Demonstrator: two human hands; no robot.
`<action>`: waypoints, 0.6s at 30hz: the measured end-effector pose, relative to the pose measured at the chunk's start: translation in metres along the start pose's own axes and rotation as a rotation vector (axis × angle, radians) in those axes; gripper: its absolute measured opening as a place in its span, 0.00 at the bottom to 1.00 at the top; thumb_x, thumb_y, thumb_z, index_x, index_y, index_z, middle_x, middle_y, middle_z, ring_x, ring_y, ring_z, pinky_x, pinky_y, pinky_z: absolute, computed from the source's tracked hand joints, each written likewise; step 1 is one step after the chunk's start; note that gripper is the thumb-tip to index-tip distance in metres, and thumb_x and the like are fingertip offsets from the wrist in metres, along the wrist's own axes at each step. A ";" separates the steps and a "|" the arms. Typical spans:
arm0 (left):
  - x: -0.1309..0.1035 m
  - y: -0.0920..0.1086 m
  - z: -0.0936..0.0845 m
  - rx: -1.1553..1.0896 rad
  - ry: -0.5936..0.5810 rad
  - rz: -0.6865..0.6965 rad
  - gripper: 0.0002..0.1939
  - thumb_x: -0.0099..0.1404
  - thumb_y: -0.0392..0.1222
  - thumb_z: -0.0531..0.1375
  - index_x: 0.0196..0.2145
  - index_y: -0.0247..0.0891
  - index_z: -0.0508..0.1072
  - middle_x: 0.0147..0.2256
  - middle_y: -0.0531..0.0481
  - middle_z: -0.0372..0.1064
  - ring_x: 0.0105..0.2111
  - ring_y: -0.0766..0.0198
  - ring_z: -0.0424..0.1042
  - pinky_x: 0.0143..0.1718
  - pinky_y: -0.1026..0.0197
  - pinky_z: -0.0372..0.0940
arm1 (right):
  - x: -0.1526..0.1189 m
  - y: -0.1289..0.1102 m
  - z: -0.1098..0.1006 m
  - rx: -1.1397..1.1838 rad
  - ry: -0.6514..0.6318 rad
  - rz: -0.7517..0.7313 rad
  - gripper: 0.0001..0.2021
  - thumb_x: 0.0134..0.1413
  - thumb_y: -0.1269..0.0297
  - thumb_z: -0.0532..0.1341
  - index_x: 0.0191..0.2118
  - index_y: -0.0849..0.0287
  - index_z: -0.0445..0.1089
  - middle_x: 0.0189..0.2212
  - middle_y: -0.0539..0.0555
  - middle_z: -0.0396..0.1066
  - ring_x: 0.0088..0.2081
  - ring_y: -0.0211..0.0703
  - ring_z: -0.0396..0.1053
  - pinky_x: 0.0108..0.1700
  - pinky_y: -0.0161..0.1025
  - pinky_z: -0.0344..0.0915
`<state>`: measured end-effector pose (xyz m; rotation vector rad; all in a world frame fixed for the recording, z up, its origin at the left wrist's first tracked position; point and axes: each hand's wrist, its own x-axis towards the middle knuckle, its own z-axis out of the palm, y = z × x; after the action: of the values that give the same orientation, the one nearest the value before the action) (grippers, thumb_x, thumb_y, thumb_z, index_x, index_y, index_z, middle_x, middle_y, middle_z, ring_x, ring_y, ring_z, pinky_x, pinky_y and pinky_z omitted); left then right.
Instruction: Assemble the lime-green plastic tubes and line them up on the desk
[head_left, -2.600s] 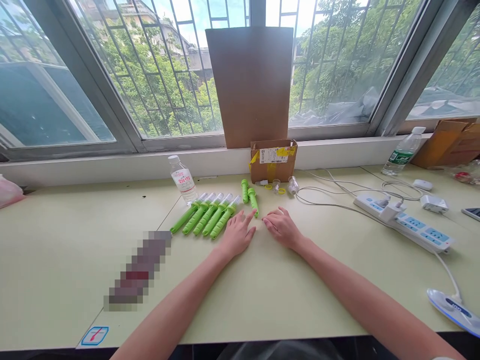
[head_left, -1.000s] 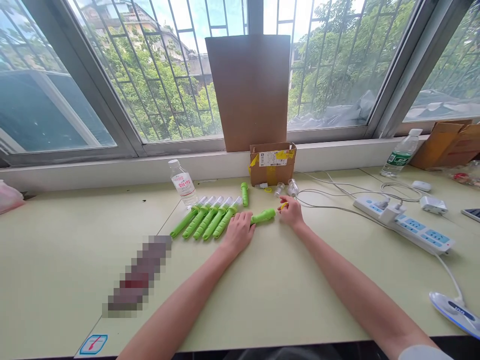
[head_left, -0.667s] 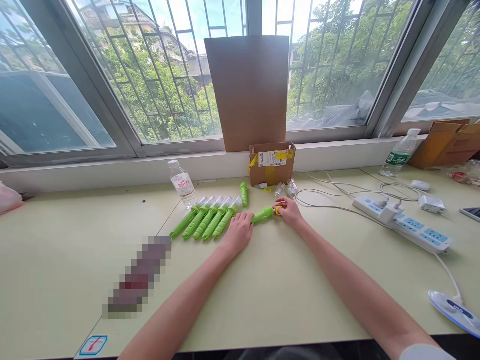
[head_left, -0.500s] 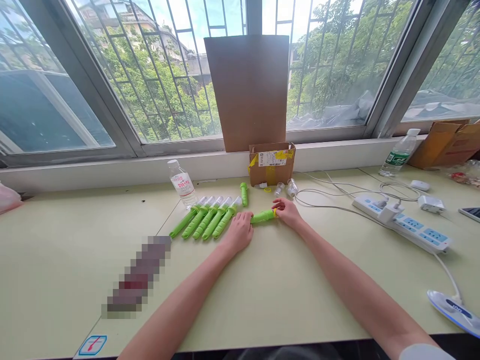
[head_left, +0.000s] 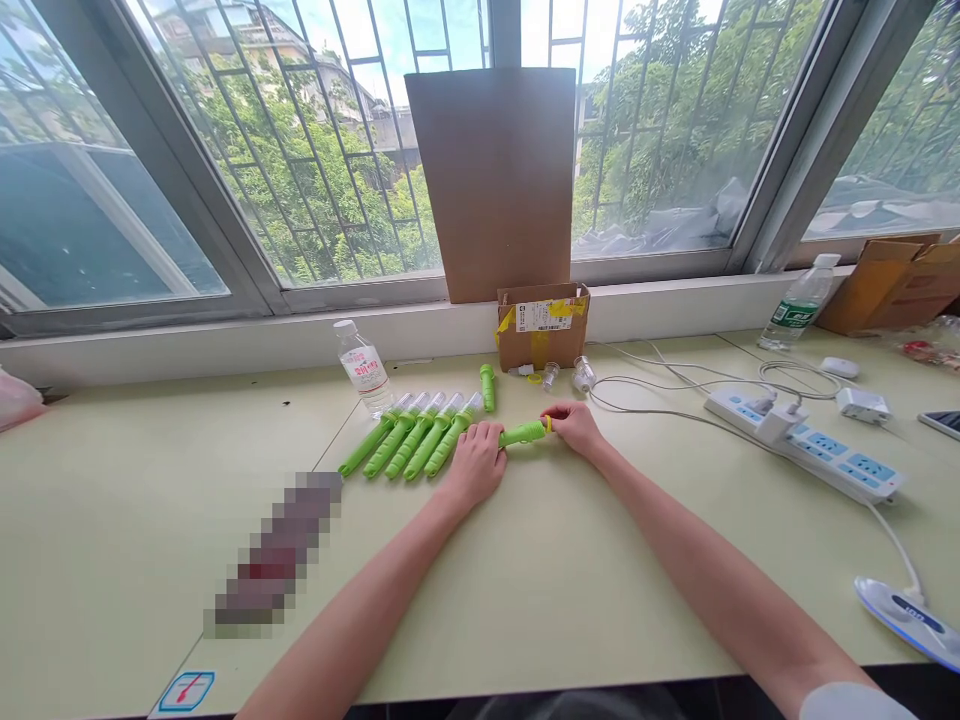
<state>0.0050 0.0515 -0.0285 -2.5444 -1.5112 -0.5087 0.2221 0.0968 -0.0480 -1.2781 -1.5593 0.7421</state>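
Note:
My left hand (head_left: 480,462) is wrapped round the left end of a green ribbed tube (head_left: 522,434) lying nearly level over the table. At its right end, the fingers of my right hand (head_left: 573,427) pinch a small yellow ring (head_left: 548,425). Left of my left hand, several green tubes with clear caps (head_left: 415,440) lie side by side, slanting. Another green piece (head_left: 488,388) stands beyond my hands. Clear caps (head_left: 583,374) and a second yellow ring (head_left: 534,379) lie near the cardboard box.
A small cardboard box (head_left: 544,340) stands by the window sill. A water bottle (head_left: 363,370) is behind the tubes, another (head_left: 799,303) at the right. A power strip (head_left: 810,447) with cables lies on the right, and a pixelated object (head_left: 277,555) at front left.
The yellow ring and my right hand have shifted slightly left. One clear cap near the box sits slightly further left. My left hand keeps its grip on the tube.

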 end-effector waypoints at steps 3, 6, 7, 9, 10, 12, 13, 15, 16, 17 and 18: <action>0.000 0.000 0.001 0.009 0.014 -0.011 0.14 0.63 0.38 0.51 0.46 0.37 0.63 0.42 0.44 0.64 0.42 0.54 0.63 0.43 0.54 0.57 | -0.002 -0.002 0.000 -0.005 -0.005 -0.006 0.09 0.42 0.61 0.61 0.28 0.59 0.75 0.24 0.52 0.74 0.27 0.40 0.69 0.30 0.36 0.65; 0.000 0.000 0.002 0.013 0.021 -0.016 0.13 0.63 0.38 0.51 0.46 0.37 0.64 0.42 0.44 0.64 0.42 0.54 0.63 0.42 0.55 0.57 | -0.005 -0.005 0.001 -0.030 -0.002 -0.027 0.08 0.42 0.62 0.61 0.28 0.59 0.75 0.24 0.51 0.74 0.27 0.40 0.69 0.30 0.36 0.64; 0.000 0.000 0.002 0.010 0.021 -0.016 0.13 0.64 0.39 0.51 0.46 0.37 0.64 0.42 0.44 0.64 0.42 0.54 0.63 0.42 0.55 0.57 | -0.006 -0.006 0.002 -0.040 0.005 -0.034 0.08 0.42 0.62 0.61 0.28 0.59 0.75 0.24 0.51 0.74 0.27 0.40 0.68 0.30 0.36 0.64; 0.000 0.000 0.002 0.003 0.019 -0.013 0.13 0.64 0.39 0.51 0.46 0.37 0.64 0.42 0.44 0.65 0.42 0.54 0.63 0.42 0.55 0.57 | -0.007 -0.008 0.003 -0.060 0.032 -0.045 0.08 0.44 0.62 0.59 0.28 0.59 0.74 0.23 0.51 0.72 0.25 0.39 0.67 0.29 0.35 0.63; 0.000 0.000 0.002 -0.002 0.018 -0.011 0.12 0.64 0.40 0.51 0.46 0.37 0.64 0.42 0.44 0.65 0.42 0.55 0.63 0.42 0.55 0.57 | -0.008 -0.009 0.003 -0.070 0.053 -0.049 0.09 0.46 0.62 0.58 0.28 0.59 0.74 0.22 0.50 0.71 0.25 0.39 0.67 0.28 0.35 0.63; 0.000 0.000 0.002 -0.010 0.020 -0.011 0.12 0.65 0.41 0.51 0.46 0.37 0.64 0.42 0.44 0.65 0.42 0.55 0.63 0.43 0.55 0.57 | -0.009 -0.010 0.004 -0.094 0.105 -0.057 0.10 0.49 0.61 0.56 0.28 0.59 0.72 0.19 0.50 0.69 0.23 0.39 0.64 0.27 0.35 0.61; -0.001 0.000 0.002 -0.017 0.022 -0.011 0.12 0.65 0.41 0.51 0.46 0.38 0.64 0.42 0.44 0.65 0.42 0.55 0.63 0.43 0.55 0.57 | -0.009 -0.011 0.004 -0.110 0.136 -0.064 0.11 0.50 0.60 0.55 0.27 0.59 0.71 0.19 0.49 0.67 0.22 0.38 0.63 0.26 0.35 0.60; -0.001 0.000 0.002 -0.037 0.026 -0.006 0.12 0.66 0.42 0.50 0.45 0.38 0.64 0.42 0.45 0.65 0.42 0.55 0.63 0.43 0.55 0.57 | -0.012 -0.014 0.004 -0.142 0.201 -0.076 0.12 0.52 0.60 0.54 0.23 0.58 0.68 0.18 0.49 0.65 0.22 0.39 0.61 0.26 0.36 0.59; -0.001 0.001 0.001 -0.050 0.027 -0.001 0.11 0.66 0.42 0.50 0.45 0.38 0.64 0.42 0.45 0.65 0.42 0.55 0.63 0.43 0.55 0.57 | -0.015 -0.015 0.004 -0.163 0.228 -0.087 0.13 0.52 0.60 0.53 0.22 0.58 0.66 0.18 0.49 0.64 0.22 0.39 0.60 0.27 0.36 0.58; -0.001 0.002 0.000 -0.061 0.027 0.004 0.11 0.66 0.43 0.50 0.45 0.38 0.64 0.42 0.45 0.65 0.42 0.55 0.63 0.43 0.55 0.57 | -0.019 -0.017 0.003 -0.189 0.247 -0.104 0.13 0.52 0.60 0.53 0.21 0.57 0.64 0.18 0.50 0.63 0.22 0.39 0.60 0.27 0.36 0.58; -0.001 0.002 -0.001 -0.069 0.025 0.008 0.11 0.66 0.42 0.50 0.45 0.38 0.64 0.42 0.45 0.66 0.43 0.55 0.63 0.43 0.55 0.57 | -0.025 -0.019 0.002 -0.217 0.259 -0.129 0.13 0.53 0.61 0.53 0.20 0.57 0.62 0.19 0.50 0.63 0.23 0.38 0.59 0.27 0.36 0.58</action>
<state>0.0065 0.0492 -0.0279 -2.5842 -1.4996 -0.5983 0.2130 0.0681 -0.0396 -1.3560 -1.5212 0.3170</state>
